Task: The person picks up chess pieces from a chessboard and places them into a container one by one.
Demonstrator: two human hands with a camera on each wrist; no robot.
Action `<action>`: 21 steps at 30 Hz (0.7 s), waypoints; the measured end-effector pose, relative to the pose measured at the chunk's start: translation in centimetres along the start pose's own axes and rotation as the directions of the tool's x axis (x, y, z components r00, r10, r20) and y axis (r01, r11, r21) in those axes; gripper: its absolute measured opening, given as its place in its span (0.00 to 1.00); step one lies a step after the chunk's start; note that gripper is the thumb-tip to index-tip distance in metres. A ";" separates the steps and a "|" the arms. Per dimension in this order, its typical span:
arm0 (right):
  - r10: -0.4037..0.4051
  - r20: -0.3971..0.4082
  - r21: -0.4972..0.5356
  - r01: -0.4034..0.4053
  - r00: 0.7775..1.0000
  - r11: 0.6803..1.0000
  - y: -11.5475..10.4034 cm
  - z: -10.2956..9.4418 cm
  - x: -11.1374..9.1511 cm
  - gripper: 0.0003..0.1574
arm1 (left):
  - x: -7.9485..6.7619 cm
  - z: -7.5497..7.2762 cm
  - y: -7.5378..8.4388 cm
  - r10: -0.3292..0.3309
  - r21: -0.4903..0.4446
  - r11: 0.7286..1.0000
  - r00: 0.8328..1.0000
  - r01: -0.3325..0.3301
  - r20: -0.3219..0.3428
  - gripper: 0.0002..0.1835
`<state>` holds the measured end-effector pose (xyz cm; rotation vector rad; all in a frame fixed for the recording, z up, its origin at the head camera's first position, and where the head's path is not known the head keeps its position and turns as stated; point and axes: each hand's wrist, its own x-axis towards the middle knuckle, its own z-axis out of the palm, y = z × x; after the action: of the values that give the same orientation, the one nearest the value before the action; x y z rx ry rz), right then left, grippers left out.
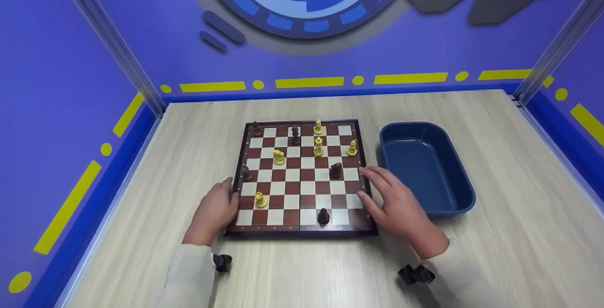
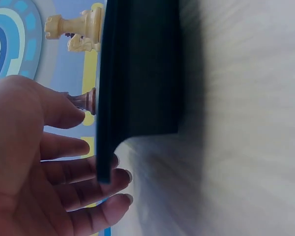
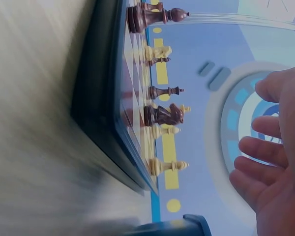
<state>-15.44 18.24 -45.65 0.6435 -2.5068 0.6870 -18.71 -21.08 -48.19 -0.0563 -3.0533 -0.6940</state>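
Both the left hand (image 1: pixel 214 211) and the right hand (image 1: pixel 396 204) are held with loosely extended fingers, parted from one another, and nothing is grasped by either. At the left hand, the thumb and index fingertips are seen just beside one side of the chessboard (image 1: pixel 307 187), and the other three are partly hidden by its rim; whether it is touched cannot be told. At the right hand, the thumb and fingertips are seen over the opposite rim from the head, while in the right wrist view a gap is shown between them and the board.

One chessboard is laid flat between the hands. Ten pieces are counted on it, all upright: five cream and five dark. Among the cream ones, one rook (image 1: pixel 260 199) is placed toward the near left and one knight (image 1: pixel 279 157) farther back; three more are grouped at the far right. Among the dark ones, one knight (image 1: pixel 336 170) is set near the right fingertips, one piece (image 1: pixel 323 216) on the nearest row, two along the left edge and one toward the back.

One blue bin (image 1: pixel 417 176) is placed to the right, just beyond the right hand, on one pale wooden table (image 1: pixel 302 270). Two light sleeves (image 1: pixel 188 272) and two black wrist devices (image 1: pixel 417 275) are also seen.
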 end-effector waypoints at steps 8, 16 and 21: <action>0.022 0.049 0.051 -0.025 0.999 0.998 -0.8 1.2 0.2 0.30 | 0.4 0.9 -0.1 -0.010 -0.100 0.995 1.000 0.010 0.000 0.25; -0.001 0.051 0.116 -0.005 0.999 0.993 -1.2 2.6 0.5 0.30 | 0.8 1.3 -0.3 -0.072 -0.192 0.979 0.997 0.073 0.014 0.26; 0.025 0.098 0.202 -0.045 0.995 0.978 -1.6 3.2 0.5 0.31 | 1.0 1.5 -0.8 -0.099 -0.292 0.950 0.994 0.105 0.034 0.26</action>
<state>-15.92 15.04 -47.28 0.7211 -2.5607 0.9570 -19.72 -21.09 -49.84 0.0948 -2.9593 -1.1565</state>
